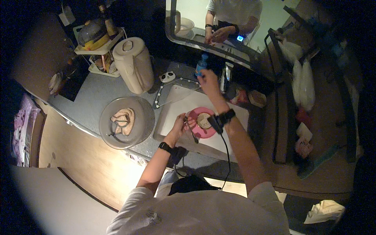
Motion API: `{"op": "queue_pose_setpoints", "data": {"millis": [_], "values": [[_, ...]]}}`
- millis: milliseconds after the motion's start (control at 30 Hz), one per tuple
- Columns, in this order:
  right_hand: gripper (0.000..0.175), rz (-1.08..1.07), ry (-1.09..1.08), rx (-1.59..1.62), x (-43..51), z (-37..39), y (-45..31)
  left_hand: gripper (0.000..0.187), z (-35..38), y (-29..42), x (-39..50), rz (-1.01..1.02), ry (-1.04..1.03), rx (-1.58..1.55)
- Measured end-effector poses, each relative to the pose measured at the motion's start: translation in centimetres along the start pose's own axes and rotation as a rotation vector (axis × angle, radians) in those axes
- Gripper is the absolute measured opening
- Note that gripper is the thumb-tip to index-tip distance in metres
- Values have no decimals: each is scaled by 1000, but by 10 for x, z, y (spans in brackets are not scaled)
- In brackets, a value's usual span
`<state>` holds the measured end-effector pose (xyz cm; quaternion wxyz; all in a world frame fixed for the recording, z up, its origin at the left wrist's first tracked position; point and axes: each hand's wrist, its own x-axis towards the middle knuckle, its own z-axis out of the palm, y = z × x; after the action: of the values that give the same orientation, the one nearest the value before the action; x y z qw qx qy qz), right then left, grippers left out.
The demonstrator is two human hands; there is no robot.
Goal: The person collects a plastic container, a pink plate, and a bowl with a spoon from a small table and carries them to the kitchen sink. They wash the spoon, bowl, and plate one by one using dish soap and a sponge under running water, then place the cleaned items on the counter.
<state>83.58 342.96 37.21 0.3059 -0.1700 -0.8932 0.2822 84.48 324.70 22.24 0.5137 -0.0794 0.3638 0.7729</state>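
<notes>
In my left hand (183, 124) is a slim dark utensil (191, 130) with a rounded lower end, possibly a spoon; its tip points toward me. Beside those fingers a pink round plate (196, 133) rests on a white rectangular board or tray (173, 108). A small round container (203, 120) with a pale top sits on the plate, partly covered by my right wrist gear. My right hand (209, 82) is blurred and stretched forward, its fingers at the lower part of a blue bottle (201, 65). Whether they grip the bottle cannot be made out.
To the left stand a transparent bowl (102, 123) with a beige cloth (129, 116) inside and a cream thermos pot (133, 64). Behind are a tiered rack (100, 48), a panda-faced item (167, 77) and a mirror (191, 44). A cable (228, 155) hangs from my right wrist.
</notes>
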Motion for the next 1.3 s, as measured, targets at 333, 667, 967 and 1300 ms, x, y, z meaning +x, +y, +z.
{"op": "queue_pose_setpoints", "data": {"millis": [333,667,967,1300], "values": [[38,66,119,-469,82,9,10,30,3,9,-46,18,47,33],[29,-34,219,-260,73,1,11,35,-1,23,-50,81,19,109],[28,-102,419,-7,-20,-90,-51,32,5,28,-49,121,-36,177],[29,121,63,-228,-233,-187,-82,28,25,24,-49,44,-147,289]]}}
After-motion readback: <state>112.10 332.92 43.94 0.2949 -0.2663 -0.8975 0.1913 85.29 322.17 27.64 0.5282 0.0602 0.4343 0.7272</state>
